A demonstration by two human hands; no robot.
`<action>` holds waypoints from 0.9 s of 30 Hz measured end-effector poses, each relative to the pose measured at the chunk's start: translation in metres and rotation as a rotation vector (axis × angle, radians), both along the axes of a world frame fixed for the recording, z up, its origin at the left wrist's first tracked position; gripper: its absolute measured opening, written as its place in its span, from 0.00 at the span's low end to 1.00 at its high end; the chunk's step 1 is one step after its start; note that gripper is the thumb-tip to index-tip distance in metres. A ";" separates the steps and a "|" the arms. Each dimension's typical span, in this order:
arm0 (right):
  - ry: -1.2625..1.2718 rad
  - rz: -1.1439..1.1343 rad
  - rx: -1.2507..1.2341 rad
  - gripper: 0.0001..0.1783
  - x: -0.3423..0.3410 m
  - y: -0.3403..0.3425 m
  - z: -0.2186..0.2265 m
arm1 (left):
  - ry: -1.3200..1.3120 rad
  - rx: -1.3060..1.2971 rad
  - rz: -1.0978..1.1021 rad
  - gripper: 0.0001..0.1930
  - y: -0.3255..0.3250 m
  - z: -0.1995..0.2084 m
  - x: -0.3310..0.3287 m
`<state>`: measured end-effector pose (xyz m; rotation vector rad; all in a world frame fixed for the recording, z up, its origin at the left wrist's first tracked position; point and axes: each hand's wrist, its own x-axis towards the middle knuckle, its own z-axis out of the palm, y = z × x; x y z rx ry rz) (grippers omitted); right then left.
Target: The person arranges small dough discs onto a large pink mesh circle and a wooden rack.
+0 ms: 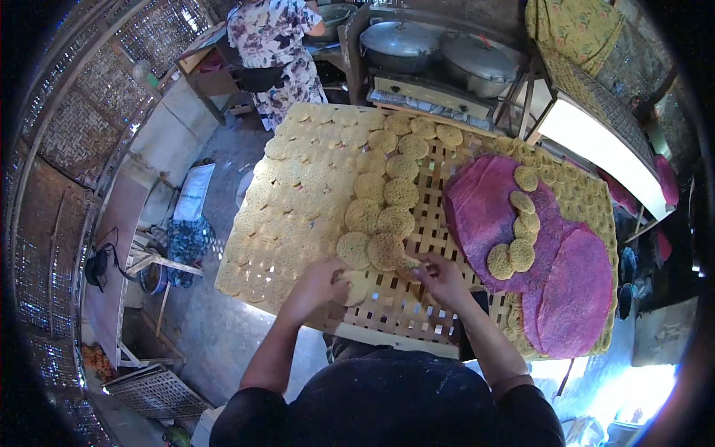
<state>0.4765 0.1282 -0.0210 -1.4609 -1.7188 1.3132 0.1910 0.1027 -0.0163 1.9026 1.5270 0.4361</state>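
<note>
In front of me lies a woven bamboo rack (428,238) covered with round, yellowish, lacy discs that look like raw crackers. My left hand (319,284) has its fingers closed at the edge of a pale cracker disc (356,290) near the front of the rack. With bent fingers my right hand (442,281) pinches another disc (407,267), seen nearly edge-on beside the last disc of a column (386,251). Right of that hand, purple-pink sheets (477,201) lie overlapping on the rack, with several loose discs (521,255) on top.
A person (275,56) in a flowered garment stands beyond the rack's far left. Large lidded pots (402,43) sit on a stove at the back. To the left are a white sack (195,192) and a wooden table (119,246). A slatted crate (160,391) rests low at left.
</note>
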 end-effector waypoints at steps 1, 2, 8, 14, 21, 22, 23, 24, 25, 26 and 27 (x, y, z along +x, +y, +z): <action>0.036 0.012 0.131 0.15 -0.007 -0.002 0.002 | 0.052 0.107 0.069 0.15 -0.008 -0.002 0.001; 0.072 0.022 0.262 0.15 -0.017 -0.005 0.005 | -0.032 0.082 0.158 0.17 -0.015 -0.004 0.004; -0.449 0.525 0.683 0.23 -0.033 -0.029 -0.004 | 0.256 0.218 0.164 0.21 -0.016 0.012 0.014; -0.309 0.496 0.601 0.20 -0.011 -0.033 -0.004 | 0.114 0.322 0.110 0.19 -0.002 0.015 0.024; -0.880 -0.583 0.427 0.17 0.183 0.017 0.007 | -0.133 0.210 -0.264 0.22 0.042 0.032 0.141; -0.960 -0.529 0.334 0.17 0.194 0.013 0.005 | -0.138 0.225 -0.346 0.23 0.051 0.028 0.169; -1.035 -0.469 0.243 0.16 0.202 0.011 0.004 | -0.142 0.242 -0.421 0.23 0.061 0.016 0.195; -1.106 -0.407 0.152 0.15 0.207 0.010 0.003 | -0.113 0.309 -0.426 0.24 0.070 0.000 0.220; -0.957 -0.484 0.201 0.15 0.209 0.007 -0.001 | -0.087 0.372 -0.426 0.25 0.080 -0.019 0.243; -0.808 -0.556 0.246 0.15 0.207 0.001 -0.006 | -0.035 0.446 -0.441 0.24 0.089 -0.033 0.263; -0.657 -0.618 0.291 0.15 0.205 -0.005 -0.009 | 0.019 0.519 -0.450 0.24 0.097 -0.046 0.279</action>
